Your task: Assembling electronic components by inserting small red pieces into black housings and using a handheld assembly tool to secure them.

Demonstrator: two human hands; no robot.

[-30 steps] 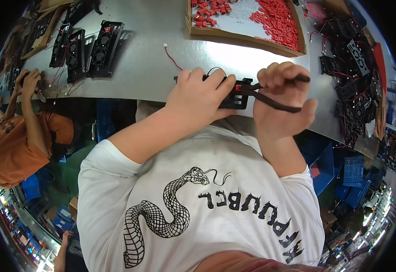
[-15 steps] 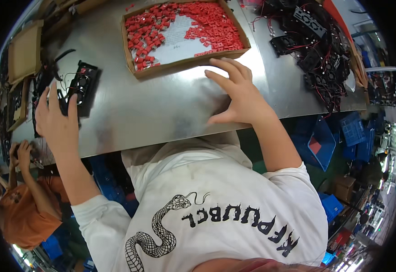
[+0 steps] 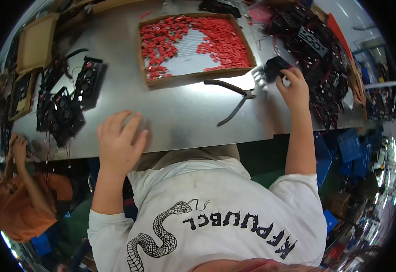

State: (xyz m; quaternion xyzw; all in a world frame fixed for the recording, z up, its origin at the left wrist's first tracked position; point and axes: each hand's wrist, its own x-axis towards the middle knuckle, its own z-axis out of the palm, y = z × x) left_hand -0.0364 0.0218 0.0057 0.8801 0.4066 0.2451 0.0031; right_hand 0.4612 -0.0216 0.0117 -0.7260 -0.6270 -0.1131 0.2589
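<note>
At the right of the metal table my right hand (image 3: 295, 88) has its fingertips closed on a black fan unit (image 3: 277, 67) at the near edge of a pile. The far side of that unit is blurred. My left hand (image 3: 120, 141) hovers open above the table's front part, fingers apart, with nothing in it. Between the hands lies a pair of dark-handled pliers (image 3: 247, 94) with its handles spread. Behind it is a shallow cardboard tray (image 3: 198, 77) of small red parts (image 3: 227, 43), some with metal ends, around a printed white sheet (image 3: 190, 54).
A tangled pile of black fan units (image 3: 332, 75) with thin red wires covers the right side. Several more black fan units (image 3: 62, 115) lie at the left, wires over the edge. Open cardboard boxes (image 3: 34, 43) stand beyond them. A person in orange (image 3: 25, 204) works at far left.
My right hand has gone right from in front of the tray to a fan unit and closed on it. My left hand has left the left-hand fan units, moving right. The pliers now show.
</note>
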